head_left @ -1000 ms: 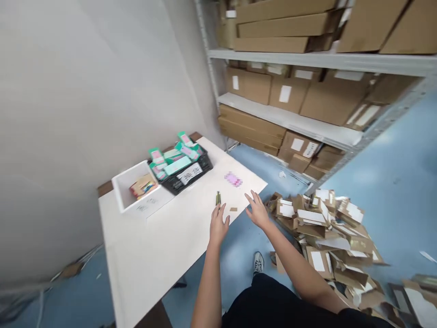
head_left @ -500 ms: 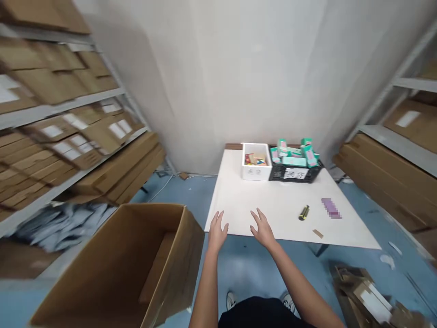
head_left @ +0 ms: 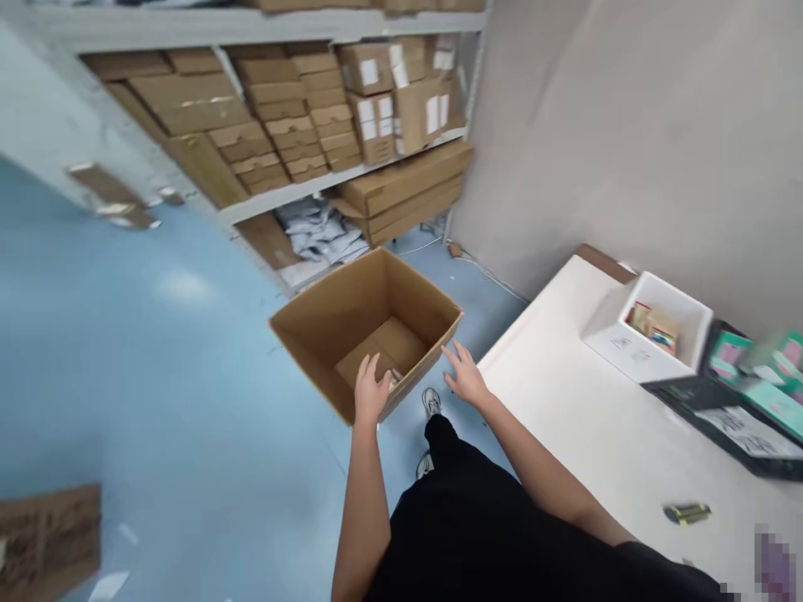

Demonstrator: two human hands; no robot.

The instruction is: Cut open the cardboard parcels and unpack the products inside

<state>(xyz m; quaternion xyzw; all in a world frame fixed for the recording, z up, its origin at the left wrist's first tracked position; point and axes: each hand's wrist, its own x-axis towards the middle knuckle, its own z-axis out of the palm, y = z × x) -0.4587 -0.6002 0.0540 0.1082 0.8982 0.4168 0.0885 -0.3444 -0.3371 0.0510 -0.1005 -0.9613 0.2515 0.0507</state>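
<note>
A large cardboard box (head_left: 314, 351), its top uncovered, stands on the blue floor in front of me. My left hand (head_left: 371, 391) is over its near side with fingers apart and nothing in it. Just outside the box's right corner is my right hand (head_left: 465, 376), fingers spread and empty; whether it touches the cardboard I cannot tell. Something small and pale lies inside the box by the near wall, partly hidden behind my left hand.
The white table (head_left: 565, 435) on the right bears a white bin (head_left: 618, 355) of small packets, a black crate (head_left: 683, 410) of green-and-pink boxes and a yellow-black utility knife (head_left: 687, 513). Shelves (head_left: 351, 171) of cartons line the back. A cardboard piece (head_left: 50, 539) lies lower left.
My view has swung left, from the table toward the cardboard box. Both hands have gone from the table's front edge to the box, staying empty with fingers apart.
</note>
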